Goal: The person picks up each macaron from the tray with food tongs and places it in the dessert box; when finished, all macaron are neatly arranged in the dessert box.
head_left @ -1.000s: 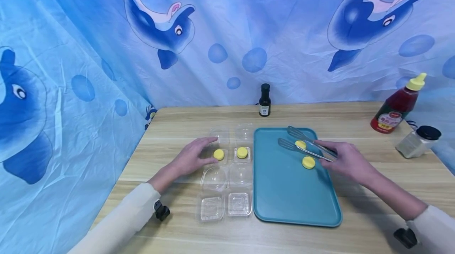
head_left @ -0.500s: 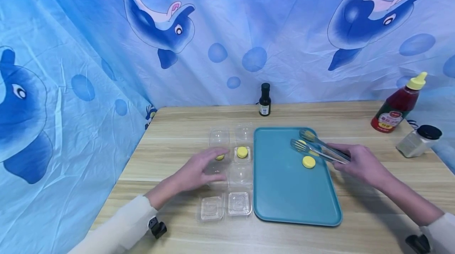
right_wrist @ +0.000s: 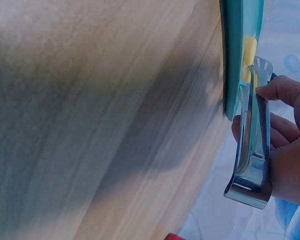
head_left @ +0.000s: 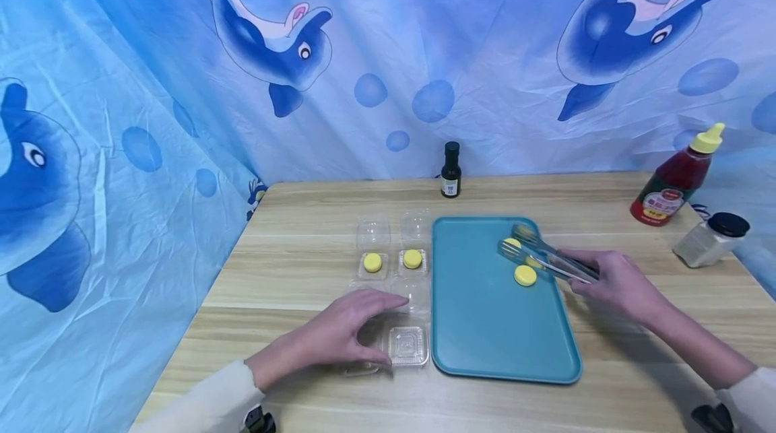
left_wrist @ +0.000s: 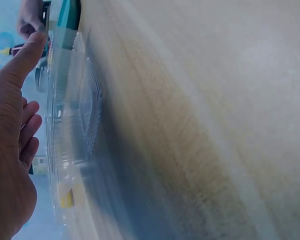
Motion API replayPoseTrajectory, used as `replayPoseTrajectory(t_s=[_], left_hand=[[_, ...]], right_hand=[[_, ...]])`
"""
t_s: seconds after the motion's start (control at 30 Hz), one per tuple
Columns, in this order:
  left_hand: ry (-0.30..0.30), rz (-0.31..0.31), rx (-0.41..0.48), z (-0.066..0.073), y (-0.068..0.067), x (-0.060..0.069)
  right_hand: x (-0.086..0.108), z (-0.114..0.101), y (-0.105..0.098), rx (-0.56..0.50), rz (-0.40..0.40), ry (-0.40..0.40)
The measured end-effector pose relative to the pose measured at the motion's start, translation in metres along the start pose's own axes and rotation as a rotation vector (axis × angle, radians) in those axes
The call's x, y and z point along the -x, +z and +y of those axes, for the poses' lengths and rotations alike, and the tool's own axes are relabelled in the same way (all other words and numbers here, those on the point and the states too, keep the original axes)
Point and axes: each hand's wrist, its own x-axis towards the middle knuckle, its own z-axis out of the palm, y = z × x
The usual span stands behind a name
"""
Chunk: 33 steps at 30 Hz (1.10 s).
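My right hand (head_left: 618, 281) grips a pair of metal tongs (right_wrist: 250, 195) by the arms. The tongs' slotted heads are apart above the blue tray (head_left: 491, 345), over yellow macaron-like discs, one of them partly hidden. One yellow disc (head_left: 525, 276) lies uncovered just in front. In the head view my left hand (head_left: 330, 335) hovers with fingers and thumb spread over the front-left clear plastic box, covering most of it. The front-right clear box (head_left: 408, 345) stands open beside its fingertips. Behind, two open clear boxes each hold a yellow disc (head_left: 372, 262).
A small dark bottle (head_left: 450, 170) stands at the table's back edge. At the right are a red sauce bottle (head_left: 673, 180) with a yellow cap and a black-lidded jar (head_left: 712, 239). A blue dolphin-print curtain (head_left: 388, 49) hangs behind the table.
My left hand has come from the rear-left box toward the front boxes, uncovering the disc there. My right hand and the tongs have shifted slightly to the right.
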Motion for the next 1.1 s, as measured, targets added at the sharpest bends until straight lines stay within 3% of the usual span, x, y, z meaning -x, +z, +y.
replayPoseTrajectory(t_s=[0.2,0.73,1.1], left_hand=[[0.046,-0.023,-0.038,-0.0001,0.0013,0.0027],[0.011,-0.076,-0.044,0.0051,-0.0006,0.0010],[0.021,-0.080,-0.039,0.0028,0.0005,-0.0002]], right_hand=[[0.0006,0.0005,0.0021,0.007,0.019,-0.024],[0.0027,-0.0026,0.0038,-0.011,0.011,0.007],[0.0038,-0.0025,0.0065,-0.005,0.029,0.011]])
